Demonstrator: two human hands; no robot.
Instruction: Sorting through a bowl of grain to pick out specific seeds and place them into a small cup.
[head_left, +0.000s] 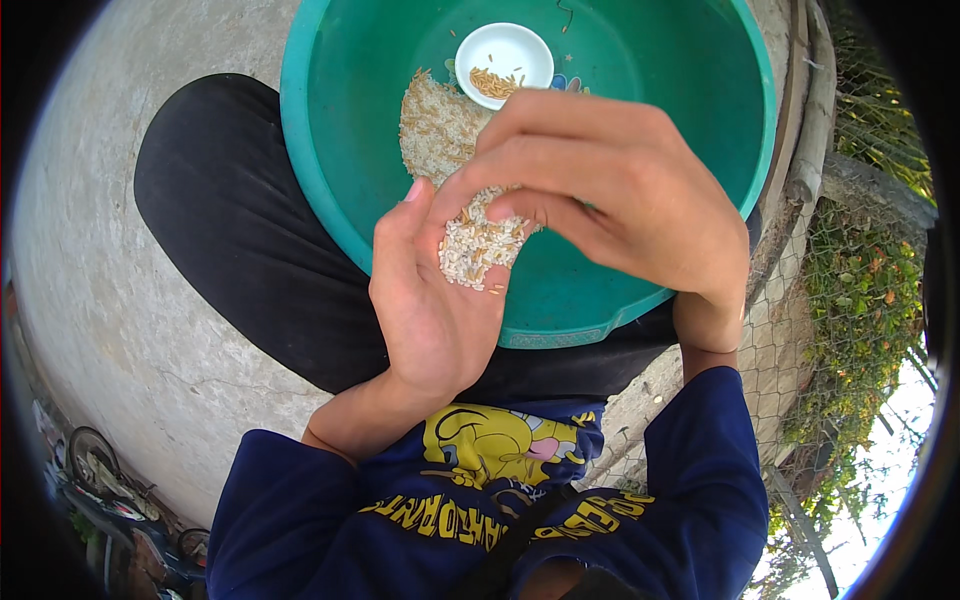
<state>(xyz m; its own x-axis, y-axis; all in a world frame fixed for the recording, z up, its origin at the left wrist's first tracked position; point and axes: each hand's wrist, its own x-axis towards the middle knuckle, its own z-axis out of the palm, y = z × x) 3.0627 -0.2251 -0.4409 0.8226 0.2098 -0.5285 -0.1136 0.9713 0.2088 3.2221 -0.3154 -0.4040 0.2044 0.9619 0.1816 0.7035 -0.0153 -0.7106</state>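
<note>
My left hand (430,325) is cupped, palm up, over the near part of a green plastic basin. In its palm lies a small heap of white rice (475,250) mixed with golden unhusked grains. Over this heap arches my right hand (640,190), its thumb and forefinger bent down among the grains with a gap between their tips. Behind the hands, more mixed rice (435,130) is spread on the basin floor. Beside that stands a small white bowl (510,45) holding some golden unhusked grains (490,82). My right hand covers part of the spread rice.
The green basin (300,130) rests against my legs in black trousers (230,220). Grey concrete (110,200) extends on the left, with a parked motorbike (120,510) at the lower left. Wire fencing (775,340) and plants (860,310) border the right side.
</note>
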